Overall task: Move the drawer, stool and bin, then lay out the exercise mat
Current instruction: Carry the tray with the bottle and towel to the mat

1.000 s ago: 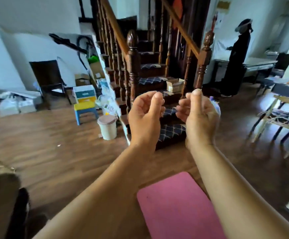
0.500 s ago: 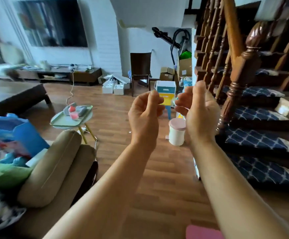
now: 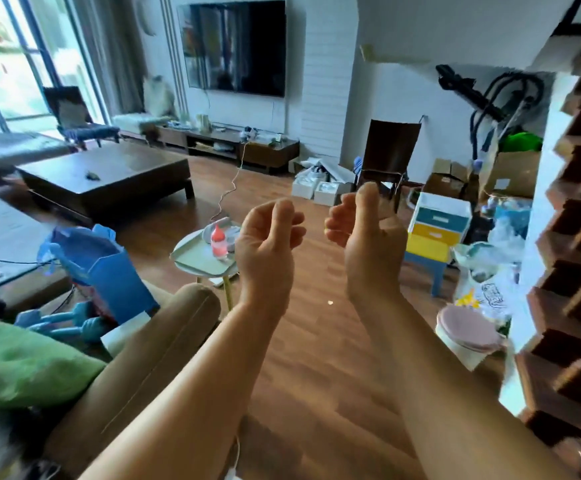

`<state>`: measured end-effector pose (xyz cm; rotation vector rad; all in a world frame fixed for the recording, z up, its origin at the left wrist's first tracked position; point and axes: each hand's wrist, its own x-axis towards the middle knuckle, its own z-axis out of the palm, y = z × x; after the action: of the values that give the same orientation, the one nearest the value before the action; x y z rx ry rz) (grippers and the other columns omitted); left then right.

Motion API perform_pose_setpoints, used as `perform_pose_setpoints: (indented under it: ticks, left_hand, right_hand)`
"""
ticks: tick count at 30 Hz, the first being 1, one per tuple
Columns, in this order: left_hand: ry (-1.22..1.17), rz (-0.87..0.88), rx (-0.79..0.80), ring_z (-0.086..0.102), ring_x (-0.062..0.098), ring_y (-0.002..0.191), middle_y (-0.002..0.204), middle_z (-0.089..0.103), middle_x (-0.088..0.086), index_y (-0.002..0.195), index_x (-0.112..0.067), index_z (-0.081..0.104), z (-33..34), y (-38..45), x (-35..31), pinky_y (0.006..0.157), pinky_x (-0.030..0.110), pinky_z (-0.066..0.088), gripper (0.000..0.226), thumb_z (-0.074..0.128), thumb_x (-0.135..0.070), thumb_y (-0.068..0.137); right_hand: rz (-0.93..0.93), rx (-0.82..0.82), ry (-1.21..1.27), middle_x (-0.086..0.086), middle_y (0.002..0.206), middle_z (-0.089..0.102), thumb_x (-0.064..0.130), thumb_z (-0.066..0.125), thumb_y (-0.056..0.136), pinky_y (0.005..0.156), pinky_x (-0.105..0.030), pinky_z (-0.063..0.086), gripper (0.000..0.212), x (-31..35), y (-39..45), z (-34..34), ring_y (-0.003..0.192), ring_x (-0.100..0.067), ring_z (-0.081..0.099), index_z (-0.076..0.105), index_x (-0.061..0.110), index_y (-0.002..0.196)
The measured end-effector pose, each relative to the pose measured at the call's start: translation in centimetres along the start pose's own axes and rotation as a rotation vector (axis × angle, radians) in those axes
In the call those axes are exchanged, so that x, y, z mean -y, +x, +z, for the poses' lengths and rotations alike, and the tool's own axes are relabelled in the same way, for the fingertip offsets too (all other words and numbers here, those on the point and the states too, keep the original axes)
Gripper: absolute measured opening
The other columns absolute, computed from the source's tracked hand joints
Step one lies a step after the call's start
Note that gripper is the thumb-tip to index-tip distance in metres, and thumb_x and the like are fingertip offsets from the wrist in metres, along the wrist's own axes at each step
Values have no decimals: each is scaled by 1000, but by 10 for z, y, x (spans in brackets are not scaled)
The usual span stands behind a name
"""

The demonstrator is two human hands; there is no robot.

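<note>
Head view: both hands, left [image 3: 265, 244] and right [image 3: 368, 237], loosely curled, empty; drawer [image 3: 436, 220] on stool [image 3: 427, 258] right of centre, nearer the right.

Daylight pours in from the big window [image 3: 8, 60] far off to the left of my left hand [image 3: 265, 251], washing that glass out nearly white. Above my hands the television [image 3: 235, 46] shows dull reflections. My right hand [image 3: 368, 244] is fairly sharp, but the staircase [image 3: 580, 237] to its right smears into jagged blur. The frame's edges bow and soften, and the floor [image 3: 316, 375] beneath my arms gleams softly.
</note>
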<state>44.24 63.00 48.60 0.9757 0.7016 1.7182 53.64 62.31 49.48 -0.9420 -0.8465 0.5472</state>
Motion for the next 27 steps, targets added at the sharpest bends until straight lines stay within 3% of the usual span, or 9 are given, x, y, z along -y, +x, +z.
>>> perform_pose_setpoints:
  ticks: [8, 13, 19, 27]
  left_hand:
    - [149, 50, -215, 62, 9, 62, 70, 67, -2, 85, -14, 63, -14, 145, 58, 63, 22, 54, 12, 57, -21, 93]
    - [236, 92, -355, 62, 8, 62, 73, 66, -3, 85, -17, 60, -25, 226, 115, 63, 18, 54, 13, 54, -21, 95]
    - [376, 138, -596, 64, -1, 59, 62, 69, -16, 85, -21, 60, -34, 338, 184, 59, 14, 53, 12, 54, -26, 95]
    - [455, 50, -846, 60, 11, 77, 94, 65, 5, 110, -5, 60, -98, 433, 266, 68, 15, 49, 29, 54, -29, 94]
  right_hand:
    - [61, 107, -23, 5, 61, 67, 58, 48, 85, 59, -29, 55, 41, -97, 121, 78, 59, -12, 64, 63, 21, 76]
    - [104, 193, -28, 4, 65, 66, 48, 47, 93, 66, -33, 56, 33, -171, 193, 112, 64, -15, 64, 61, 24, 76]
    - [216, 386, -35, 4, 63, 65, 46, 46, 94, 61, -25, 56, 34, -269, 297, 163, 62, -13, 64, 61, 24, 72]
    - [438, 525, -48, 2, 60, 61, 39, 48, 96, 48, -20, 47, 32, -395, 380, 240, 55, -13, 56, 59, 18, 74]
